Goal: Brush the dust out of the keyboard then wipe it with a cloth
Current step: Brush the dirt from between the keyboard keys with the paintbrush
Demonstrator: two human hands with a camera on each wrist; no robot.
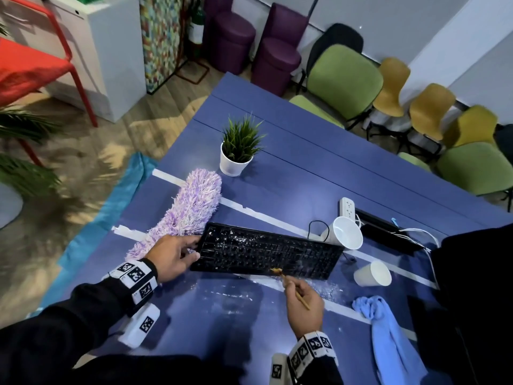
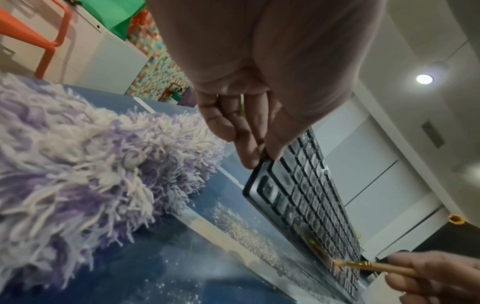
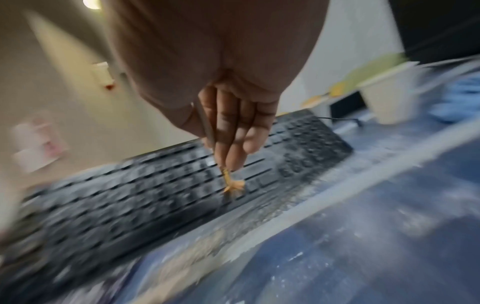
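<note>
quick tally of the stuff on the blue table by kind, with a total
keyboard: 1
brush: 1, in the right hand
cloth: 1
duster: 1
white cups: 2
potted plant: 1
power strip: 1
Total: 8

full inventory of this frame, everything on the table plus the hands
keyboard: 1, black, dusty, table centre
brush: 1, thin wooden handle, bristles on keyboard's near edge
cloth: 1, light blue, crumpled, near right
duster: 1, fluffy purple-white, left of keyboard
cups: 2, white, tipped over, right of keyboard
potted plant: 1, green in white pot, behind duster
power strip: 1, white, far right
table: 1, blue, white tape lines, dust scattered
left hand: grips keyboard's left end
right hand: pinches brush
</note>
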